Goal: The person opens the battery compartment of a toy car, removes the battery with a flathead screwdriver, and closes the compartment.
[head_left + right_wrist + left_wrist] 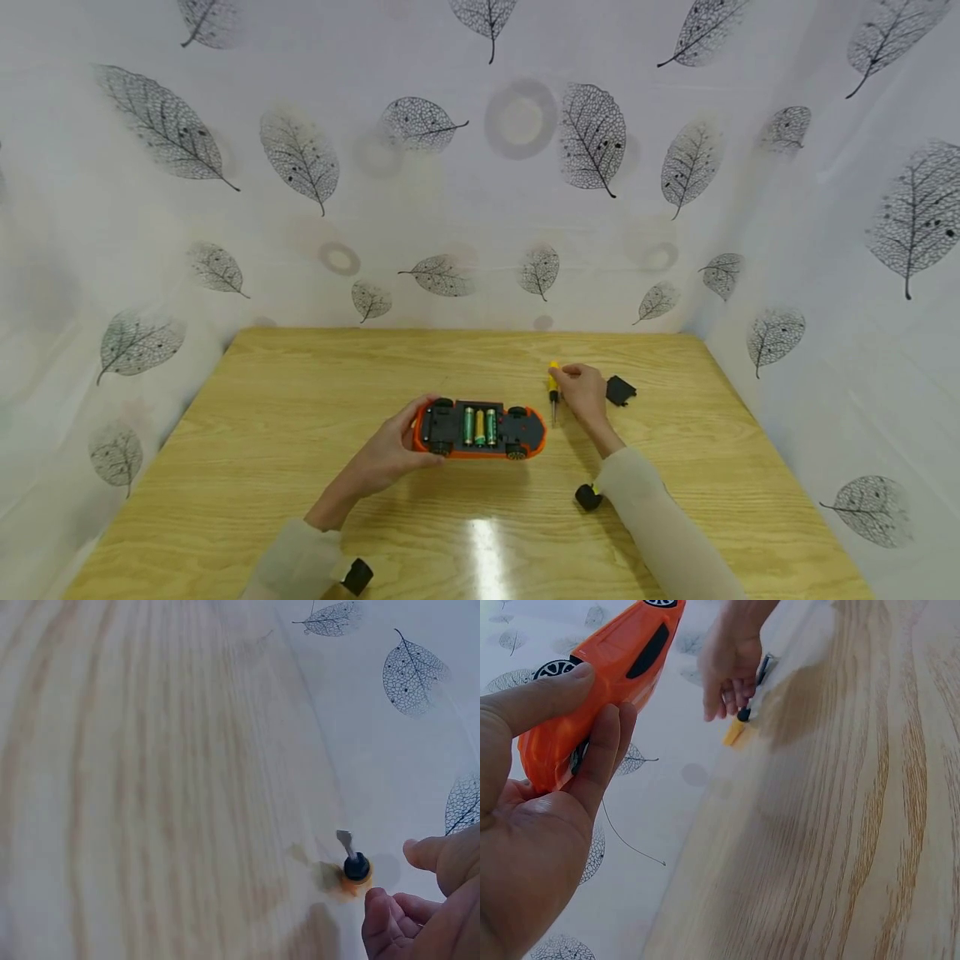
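My left hand (389, 450) grips the rear end of an orange toy car (480, 452), thumb on one side and fingers on the other. Its black underside faces up in the head view, where several green and gold batteries (480, 427) sit in an uncovered compartment. In the left wrist view the car's orange body (619, 664) shows instead. A yellow-handled screwdriver (553, 387) lies on the table by my right hand (586, 392). Seen from the right wrist, the thumb stands apart from the loosely bent fingers, with the screwdriver (355, 867) just beyond them.
A small black cover (620, 391) lies right of my right hand. The light wooden table (315, 375) ends at a pale, leaf-patterned cloth (480, 208) at the back and sides. Each wrist carries a small black camera (588, 497).
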A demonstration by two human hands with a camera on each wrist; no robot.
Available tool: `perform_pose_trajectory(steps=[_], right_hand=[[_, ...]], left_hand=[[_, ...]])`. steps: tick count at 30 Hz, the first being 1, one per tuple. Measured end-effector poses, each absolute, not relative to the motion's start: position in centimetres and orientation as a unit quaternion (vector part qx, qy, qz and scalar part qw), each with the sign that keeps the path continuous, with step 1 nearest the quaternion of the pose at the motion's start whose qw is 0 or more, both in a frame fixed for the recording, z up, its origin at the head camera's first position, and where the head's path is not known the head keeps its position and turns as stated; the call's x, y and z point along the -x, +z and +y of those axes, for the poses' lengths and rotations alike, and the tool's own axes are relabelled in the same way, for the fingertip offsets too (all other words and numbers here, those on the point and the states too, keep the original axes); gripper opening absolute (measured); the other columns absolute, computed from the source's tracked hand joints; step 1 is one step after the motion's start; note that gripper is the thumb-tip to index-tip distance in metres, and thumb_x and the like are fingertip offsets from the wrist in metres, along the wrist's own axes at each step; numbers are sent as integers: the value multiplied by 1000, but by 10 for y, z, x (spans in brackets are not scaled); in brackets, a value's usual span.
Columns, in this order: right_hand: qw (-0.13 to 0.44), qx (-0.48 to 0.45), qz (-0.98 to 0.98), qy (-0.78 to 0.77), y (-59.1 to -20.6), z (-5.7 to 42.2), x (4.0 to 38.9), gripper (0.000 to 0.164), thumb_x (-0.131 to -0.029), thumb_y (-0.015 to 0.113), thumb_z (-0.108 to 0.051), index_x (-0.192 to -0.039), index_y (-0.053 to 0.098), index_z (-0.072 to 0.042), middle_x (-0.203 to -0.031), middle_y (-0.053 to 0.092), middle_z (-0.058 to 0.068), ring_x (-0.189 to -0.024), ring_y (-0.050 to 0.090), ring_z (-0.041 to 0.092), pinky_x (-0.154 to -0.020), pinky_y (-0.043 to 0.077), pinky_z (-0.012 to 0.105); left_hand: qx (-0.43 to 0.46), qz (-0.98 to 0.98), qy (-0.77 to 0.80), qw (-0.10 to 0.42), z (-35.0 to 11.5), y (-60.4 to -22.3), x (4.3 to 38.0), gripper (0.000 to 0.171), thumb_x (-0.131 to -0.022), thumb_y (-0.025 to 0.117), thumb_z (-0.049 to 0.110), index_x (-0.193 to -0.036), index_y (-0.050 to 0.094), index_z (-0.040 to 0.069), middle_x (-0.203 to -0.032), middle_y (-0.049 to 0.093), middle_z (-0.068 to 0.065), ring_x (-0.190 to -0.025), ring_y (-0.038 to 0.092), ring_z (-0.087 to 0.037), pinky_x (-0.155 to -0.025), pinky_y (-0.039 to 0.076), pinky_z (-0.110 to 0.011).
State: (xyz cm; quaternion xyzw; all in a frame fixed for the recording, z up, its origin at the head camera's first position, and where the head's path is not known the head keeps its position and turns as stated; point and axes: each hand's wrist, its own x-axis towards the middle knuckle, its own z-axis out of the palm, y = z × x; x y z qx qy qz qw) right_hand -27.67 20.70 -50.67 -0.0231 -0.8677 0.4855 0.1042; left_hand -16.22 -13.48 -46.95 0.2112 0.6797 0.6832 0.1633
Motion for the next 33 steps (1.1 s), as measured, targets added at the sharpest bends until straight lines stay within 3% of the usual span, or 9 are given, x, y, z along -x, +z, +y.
perform_pose_trajectory(steps=[7,14,24,33], right_hand=[[128,18,-862,489,-489,206,268,40,-99,72,-29,-120,72,5,-106,71,23,-84,72,36,-61,56,29],[149,-22,-860,487,-475,198,258,34,-99,73,-27,-118,75,0,-105,73,18,-88,70,29,-65,55,26],[140,-106,-846,503,-450,173,233,30,-98,74,-25,-117,75,-2,-102,74,10,-85,68,21,-72,57,30],[97,-226,-836,490,-432,156,211,23,-99,72,-19,-117,75,-5,-103,73,5,-87,66,18,-76,56,32]], left_hand=[[-206,686,679,161,-136,-470,162,90,-89,76,-6,-161,23,1,-156,32,-30,-131,55,-39,-95,57,-32],[-205,688,677,160,-136,-470,163,90,-88,76,-7,-161,23,1,-155,33,-30,-131,54,-40,-96,57,-33],[-206,690,675,158,-135,-470,162,89,-89,76,-7,-160,23,0,-155,33,-30,-130,55,-39,-96,56,-33],[-208,687,678,159,-134,-468,160,90,-89,76,-8,-161,21,0,-153,34,-32,-126,58,-38,-93,58,-34]])
